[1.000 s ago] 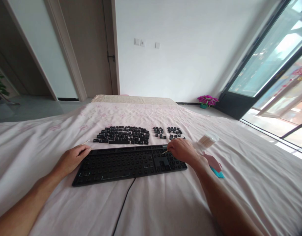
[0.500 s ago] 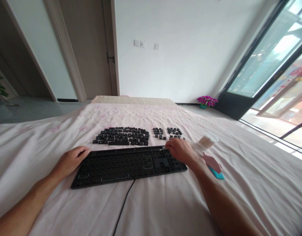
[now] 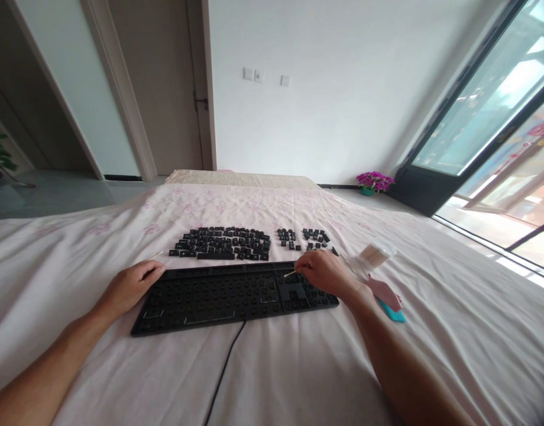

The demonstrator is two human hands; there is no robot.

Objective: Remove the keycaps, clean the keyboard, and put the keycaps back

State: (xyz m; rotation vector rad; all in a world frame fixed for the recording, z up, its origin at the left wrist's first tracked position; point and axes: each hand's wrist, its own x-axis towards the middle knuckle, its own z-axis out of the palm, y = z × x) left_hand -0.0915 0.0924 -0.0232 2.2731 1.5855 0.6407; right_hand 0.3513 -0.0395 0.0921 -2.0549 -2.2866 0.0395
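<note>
Swab: cotton swab (image 3: 290,273) pinched between the fingertips of the right hand (image 3: 326,273), its tip pointing left and touching the top row of the keyboard (image 3: 235,294).
Right grip: narrow, closed on the thin stick; the hand rests over the right end of the keyboard, above the number-pad area.
Left hand: the left hand (image 3: 130,286) lies flat at the keyboard's upper left corner, fingers loosely curled against its edge, holding nothing.
Keyboard: black, stripped of its caps, lying on the pink sheet (image 3: 298,367), with its cable (image 3: 223,373) running toward the camera.
Keycaps: the removed keycaps (image 3: 223,244) are laid out in rows just beyond the keyboard, with two smaller groups to their right.
Loose swab: another swab (image 3: 155,255) lies on the sheet near the left hand.
Swab box: a clear box of swabs (image 3: 375,254) lies tipped just right of the right hand.
Brush: a pink and teal tool (image 3: 387,299) lies beside the right wrist, partly hidden.
</note>
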